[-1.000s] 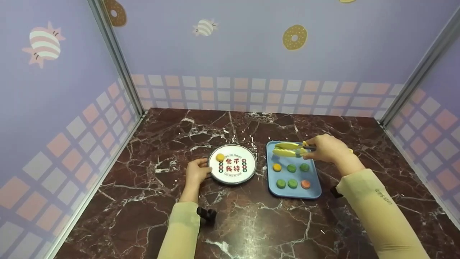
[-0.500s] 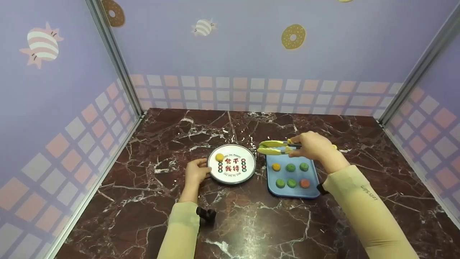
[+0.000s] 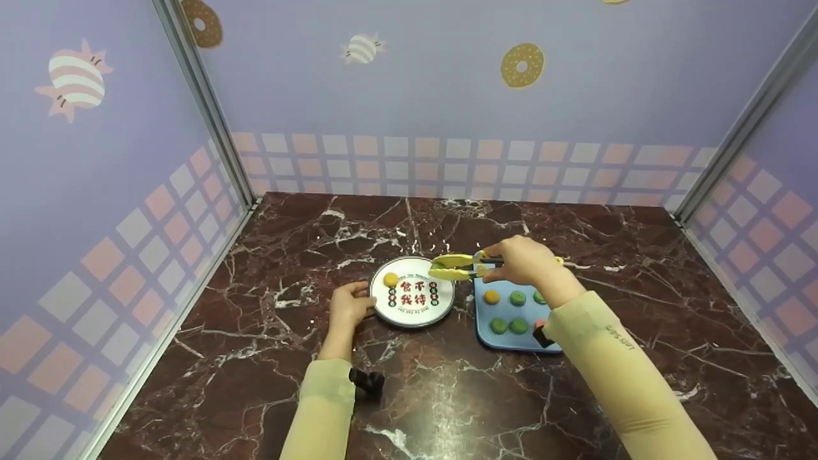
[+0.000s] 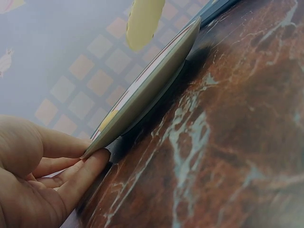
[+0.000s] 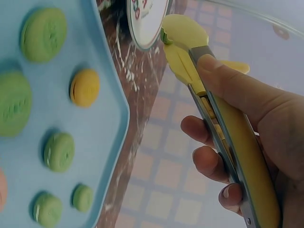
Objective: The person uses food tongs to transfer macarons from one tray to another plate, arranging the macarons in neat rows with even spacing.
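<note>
My left hand (image 3: 348, 308) pinches the plate (image 3: 418, 319) at its left rim, seemingly steadying it; my right hand (image 3: 525, 260) grips tongs (image 3: 450, 274) holding a green macaron (image 5: 164, 36) above the plate's right side, left of the tray (image 3: 484, 316).

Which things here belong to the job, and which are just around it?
Apparently in the job:
yellow tongs
green piece in their tips
white plate
yellow macaron on it
blue tray
tray macarons

Just around:
marble tabletop
patterned walls
wrist cameras

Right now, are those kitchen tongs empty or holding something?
Holding: the tongs grip a green macaron, its edge visible between their yellow heads.
</note>
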`<state>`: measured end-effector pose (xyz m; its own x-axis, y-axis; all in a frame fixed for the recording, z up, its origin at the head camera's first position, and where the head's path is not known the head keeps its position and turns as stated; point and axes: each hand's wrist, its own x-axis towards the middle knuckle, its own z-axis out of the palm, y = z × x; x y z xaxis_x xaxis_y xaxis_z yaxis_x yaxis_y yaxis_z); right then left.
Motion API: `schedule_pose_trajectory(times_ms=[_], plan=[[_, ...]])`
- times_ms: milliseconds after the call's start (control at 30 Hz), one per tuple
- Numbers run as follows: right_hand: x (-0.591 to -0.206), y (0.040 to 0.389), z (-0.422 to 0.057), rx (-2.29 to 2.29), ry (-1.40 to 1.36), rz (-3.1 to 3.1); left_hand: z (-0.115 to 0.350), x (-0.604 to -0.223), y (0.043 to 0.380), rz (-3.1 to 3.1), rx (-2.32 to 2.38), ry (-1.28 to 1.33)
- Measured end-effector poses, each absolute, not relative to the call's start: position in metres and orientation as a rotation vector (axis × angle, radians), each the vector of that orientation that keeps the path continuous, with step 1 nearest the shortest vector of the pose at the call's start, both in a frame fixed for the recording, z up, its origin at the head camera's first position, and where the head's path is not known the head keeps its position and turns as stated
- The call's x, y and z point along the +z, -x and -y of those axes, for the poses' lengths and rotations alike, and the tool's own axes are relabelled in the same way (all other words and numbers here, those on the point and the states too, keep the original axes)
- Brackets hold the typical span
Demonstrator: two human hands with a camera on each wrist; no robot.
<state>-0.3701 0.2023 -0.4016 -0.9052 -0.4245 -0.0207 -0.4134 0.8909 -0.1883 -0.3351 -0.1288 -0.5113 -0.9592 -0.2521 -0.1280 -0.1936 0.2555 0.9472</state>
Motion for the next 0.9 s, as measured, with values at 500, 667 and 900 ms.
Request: schedule_pose_trajectory(times_ms=[500,667,900], plan=[[-0.418,0.378,-0.165,-0.260,0.706,-2.967,0.130,-0.513,0.336,2.477,-1.774,-0.425],[-0.422,0.382,-0.158,-0.259,0.744,-2.971,0.129,-0.514,0.336,2.446,-1.801,-0.416],[-0.427,0.386,-0.151,-0.259,0.736,-2.972,0.130,-0.514,0.336,2.466,-1.766,-0.418]])
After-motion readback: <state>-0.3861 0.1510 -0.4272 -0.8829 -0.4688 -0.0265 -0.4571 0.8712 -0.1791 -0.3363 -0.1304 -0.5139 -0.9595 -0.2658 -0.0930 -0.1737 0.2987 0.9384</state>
